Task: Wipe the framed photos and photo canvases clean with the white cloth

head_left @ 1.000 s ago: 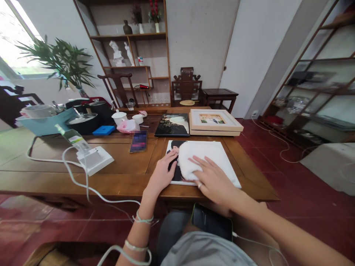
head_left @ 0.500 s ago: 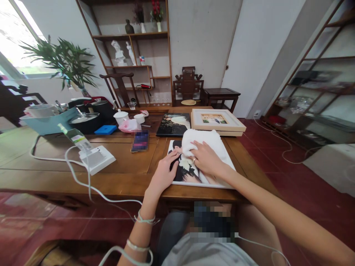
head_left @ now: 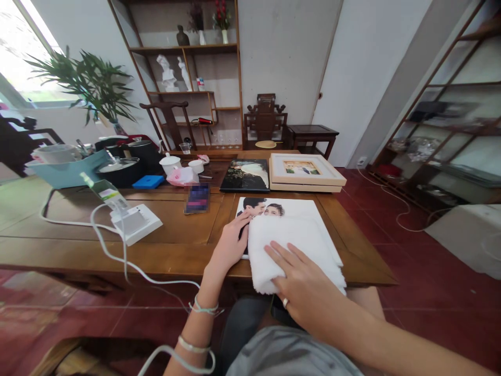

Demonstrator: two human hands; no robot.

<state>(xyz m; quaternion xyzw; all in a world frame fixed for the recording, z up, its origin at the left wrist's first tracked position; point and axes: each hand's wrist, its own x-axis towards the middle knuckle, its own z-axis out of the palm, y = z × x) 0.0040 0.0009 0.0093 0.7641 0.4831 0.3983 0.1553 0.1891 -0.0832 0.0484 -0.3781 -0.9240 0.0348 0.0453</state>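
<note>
My right hand (head_left: 303,284) lies open, palm down, fingers spread flat on a folded white towel (head_left: 291,243); it grips nothing. A ring shows on 1 finger. My left hand (head_left: 229,245) is open too, fingers loosely bent, their tips resting on the left edge of a white photo panel (head_left: 301,208), with the thumb side just beside the towel.

The towel covers the near part of the panel and droops a little over the near edge of the wooden table (head_left: 176,230). Only the far strip of the panel shows, with the picture of 2 people at its far left corner.

Just beyond the panel, a dark photo print (head_left: 246,175) lies flat, and touching its right side sits a stack of pale wooden frames (head_left: 306,172). Left of the panel stands a small clear stand (head_left: 197,198). Further left, a white box (head_left: 135,223) rests on the table with a white cable (head_left: 117,256) looping over the edge. At the far left sit a blue box (head_left: 147,182) and a teal tray (head_left: 68,169).
</note>
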